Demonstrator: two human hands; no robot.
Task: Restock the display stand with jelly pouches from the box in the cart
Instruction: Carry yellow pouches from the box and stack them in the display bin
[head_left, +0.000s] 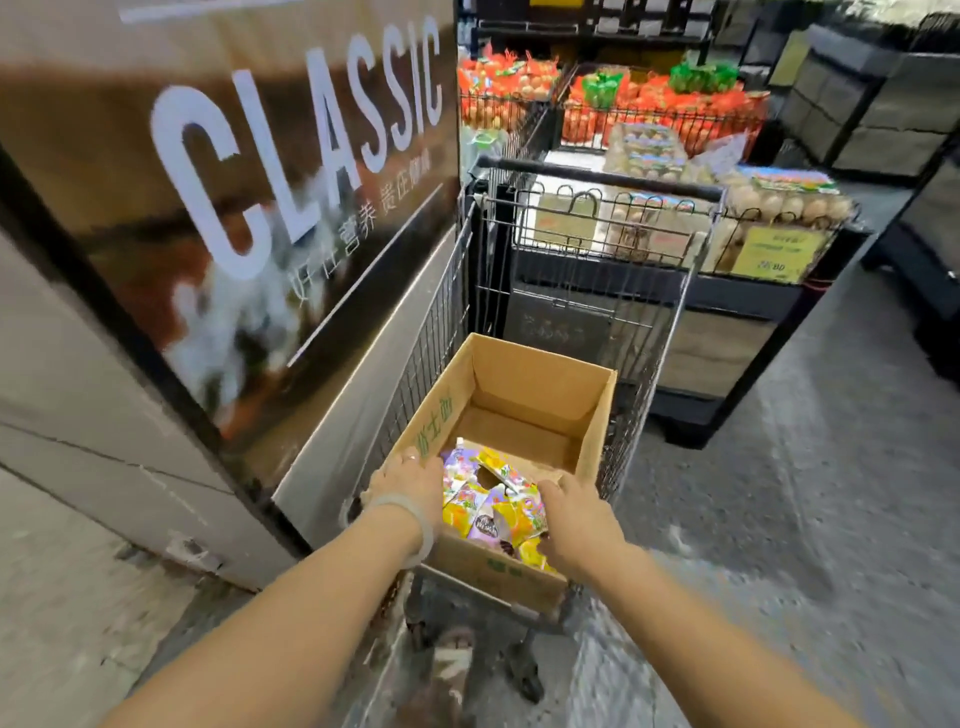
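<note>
Open brown cardboard box (524, 410) sat in wire cart (597, 291), lower centre of frame, far half bare. Colourful jelly pouches (493, 499), purple, yellow and orange, lay heaped at near end of box, overlapping at mixed angles.

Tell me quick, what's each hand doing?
Left hand: on the pouches in the box; grip cannot be told.
Right hand: same, grip cannot be told.
</note>
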